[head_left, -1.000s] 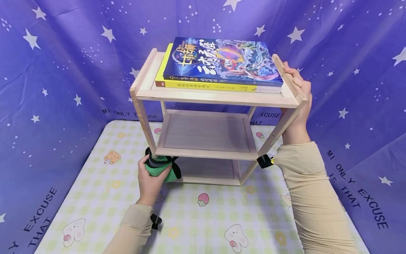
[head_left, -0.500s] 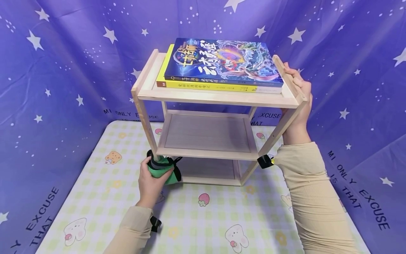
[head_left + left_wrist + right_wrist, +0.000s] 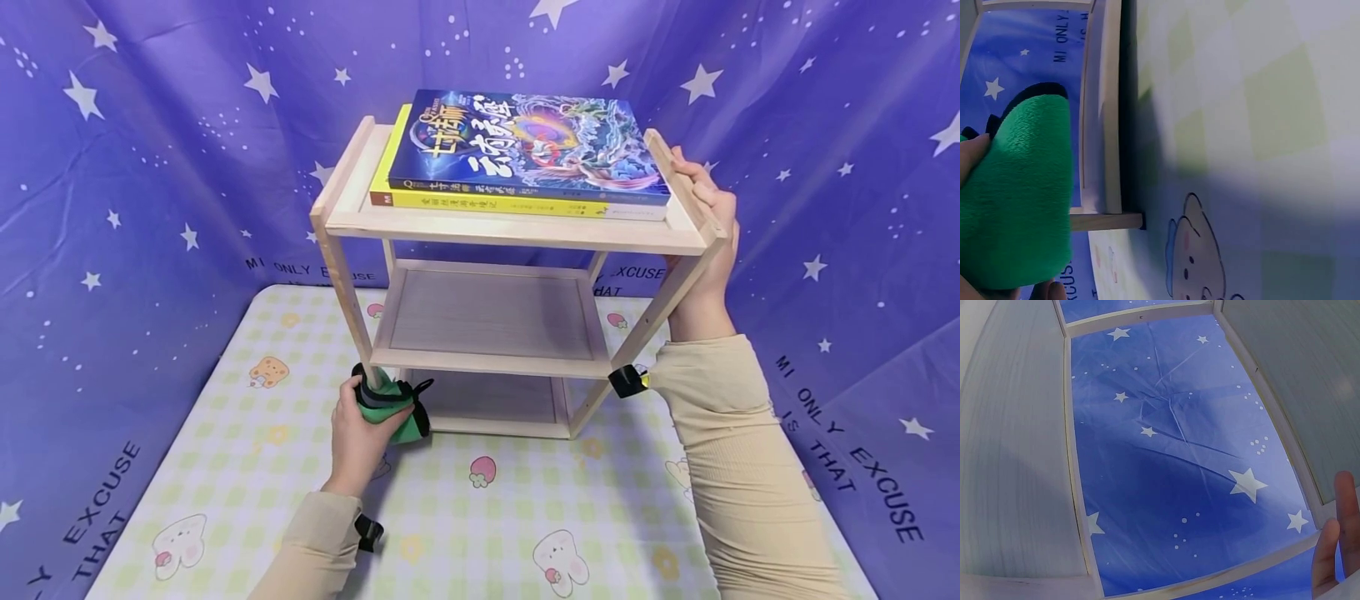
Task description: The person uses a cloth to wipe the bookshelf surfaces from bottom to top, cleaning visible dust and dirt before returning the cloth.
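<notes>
the left hand [image 3: 358, 440] holds the green pouch [image 3: 378, 412] at the wooden shelf's [image 3: 517, 238] near left leg [image 3: 345, 292]; the right hand [image 3: 712, 233] grips its upper right side.

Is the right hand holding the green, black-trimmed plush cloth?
No, the left hand grips the green cloth, while the right hand holds the pale wooden rack.

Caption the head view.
Wooden shelf under two books, right hand gripping its top rail, left hand holding green cloth at one leg.

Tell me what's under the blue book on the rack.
Under the blue book on the wooden rack lies a yellow book: its spine and left edge show, most of its cover is hidden.
</notes>
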Tool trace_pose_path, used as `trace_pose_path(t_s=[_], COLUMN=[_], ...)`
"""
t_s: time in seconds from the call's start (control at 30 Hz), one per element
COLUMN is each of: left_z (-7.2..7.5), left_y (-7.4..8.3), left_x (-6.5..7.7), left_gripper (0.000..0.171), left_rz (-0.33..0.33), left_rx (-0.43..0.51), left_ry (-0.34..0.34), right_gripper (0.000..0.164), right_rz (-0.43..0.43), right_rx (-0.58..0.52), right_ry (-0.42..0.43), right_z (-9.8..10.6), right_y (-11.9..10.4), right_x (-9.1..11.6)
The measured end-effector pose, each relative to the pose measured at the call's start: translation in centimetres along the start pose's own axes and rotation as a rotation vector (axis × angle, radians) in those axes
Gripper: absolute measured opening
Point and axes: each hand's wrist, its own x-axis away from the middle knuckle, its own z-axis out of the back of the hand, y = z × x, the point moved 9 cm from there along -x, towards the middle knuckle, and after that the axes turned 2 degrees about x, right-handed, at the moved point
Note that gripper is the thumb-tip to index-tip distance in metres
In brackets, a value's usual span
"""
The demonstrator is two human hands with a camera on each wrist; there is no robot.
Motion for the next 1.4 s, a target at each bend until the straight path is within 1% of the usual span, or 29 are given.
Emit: trace_pose_path(t_s=[0.13, 0.23, 0.3, 0.43, 0.57, 0.63, 0.8, 0.83, 1.03, 1.1, 1.23, 1.4], left_z=[-0.5, -1.1, -1.4, -1.7, -1.8, -1.8, -1.5, -1.4, -0.9, -0.7, -0.5, -0.3], left_y=[-0.7, -1.5, -1.9, -2.3, -2.2, -2.1, -1.9, -1.8, -1.8, -1.8, -1.9, -2.1], left_x=[0.0, 0.0, 0.1, 0.1, 0.0, 0.0, 0.1, 0.2, 0.2, 0.2, 0.3, 0.3], left_gripper=[0.086, 0.087, 0.088, 0.089, 0.087, 0.085, 0.078, 0.078, 0.079, 0.078, 0.077, 0.075], left_rz=[0.021, 0.049, 0.063, 0.071, 0.060, 0.056, 0.047, 0.047, 0.062, 0.068, 0.090, 0.098], left_rx=[-0.055, -0.092, -0.108, -0.123, -0.124, -0.118, -0.077, -0.066, -0.033, -0.025, -0.003, 0.003], left_ry=[-0.041, -0.091, -0.112, -0.122, -0.132, -0.132, -0.103, -0.096, -0.063, -0.058, -0.065, -0.072], right_gripper=[0.048, 0.046, 0.047, 0.047, 0.044, 0.044, 0.050, 0.049, 0.048, 0.049, 0.048, 0.045], right_rz=[-0.022, -0.047, -0.032, -0.019, -0.054, -0.056, 0.004, 0.005, -0.017, -0.004, -0.004, -0.050], right_rx=[0.009, -0.010, -0.002, -0.013, -0.009, -0.003, 0.013, 0.010, 0.013, 0.028, 0.041, 0.033], right_ry=[-0.002, -0.007, -0.005, 0.009, 0.006, -0.002, 0.005, 0.008, 0.000, -0.001, 0.000, 0.004], right_z=[0.0, 0.0, 0.0, 0.1, 0.2, 0.1, 0.1, 0.1, 0.0, 0.0, 0.1, 0.2], right_y=[0.0, 0.1, 0.0, -0.1, 0.0, 0.0, -0.2, -0.1, 0.1, 0.0, -0.1, 0.1], right_x=[0.1, 0.1, 0.1, 0.1, 0.2, 0.2, 0.1, 0.1, 0.1, 0.0, 0.1, 0.2])
